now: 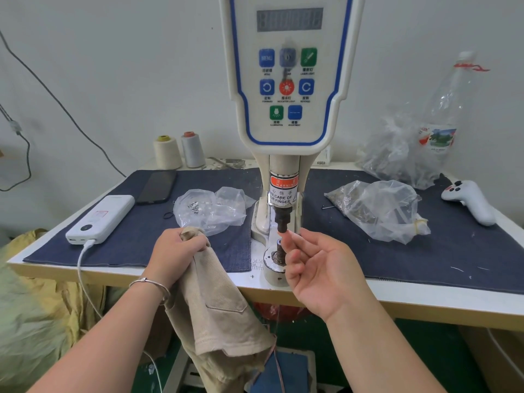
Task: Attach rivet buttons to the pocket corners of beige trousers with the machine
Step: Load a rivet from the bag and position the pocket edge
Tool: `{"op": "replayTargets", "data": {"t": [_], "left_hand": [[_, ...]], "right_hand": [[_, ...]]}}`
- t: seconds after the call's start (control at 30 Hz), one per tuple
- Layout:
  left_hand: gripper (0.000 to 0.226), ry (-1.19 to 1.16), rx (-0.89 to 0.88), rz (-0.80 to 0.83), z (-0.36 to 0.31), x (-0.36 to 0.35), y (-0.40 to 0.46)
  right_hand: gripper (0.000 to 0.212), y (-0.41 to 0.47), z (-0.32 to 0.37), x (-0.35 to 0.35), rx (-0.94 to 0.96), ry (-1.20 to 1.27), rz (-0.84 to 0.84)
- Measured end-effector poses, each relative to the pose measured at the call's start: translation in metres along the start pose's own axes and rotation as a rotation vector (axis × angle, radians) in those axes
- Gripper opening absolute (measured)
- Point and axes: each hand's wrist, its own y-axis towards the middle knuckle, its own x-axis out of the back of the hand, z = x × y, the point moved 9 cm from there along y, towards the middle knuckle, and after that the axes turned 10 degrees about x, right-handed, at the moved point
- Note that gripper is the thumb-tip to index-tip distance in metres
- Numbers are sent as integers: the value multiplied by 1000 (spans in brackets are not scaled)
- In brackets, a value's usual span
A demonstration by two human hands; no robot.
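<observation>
The rivet machine (286,80) stands at the table's middle, its black upper punch (282,219) above a lower die post (279,248). My left hand (178,251) is shut on a bunched part of the beige trousers (218,313), which hang down over the table's front edge with a pocket flap showing. My right hand (314,265) is raised palm-up beside the die, fingertips pinched together just under the punch; whether a small rivet sits between them I cannot tell. A clear bag of rivet parts (209,208) lies left of the machine.
A dark blue denim mat (425,251) covers the table. On it lie a white power bank (102,219) with cable, a black phone (157,187), another clear bag (380,208), a white controller (470,202). Two thread cones (178,150) and a plastic bottle (445,109) stand behind.
</observation>
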Motion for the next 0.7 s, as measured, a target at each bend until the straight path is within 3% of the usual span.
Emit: {"op": "replayTargets", "data": {"t": [0.23,0.53,0.7], "left_hand": [[22,-19,-4,0,-1,0,0],[19,-26,-26,5,-2,-1,0],[17,-26,-25,11,0,-2,1]], "right_hand": [[42,-3,0,-4,-25,52,39],[43,-8,6,-2,32,-59,39],[16,-29,12,12,249,-257,-105]]}}
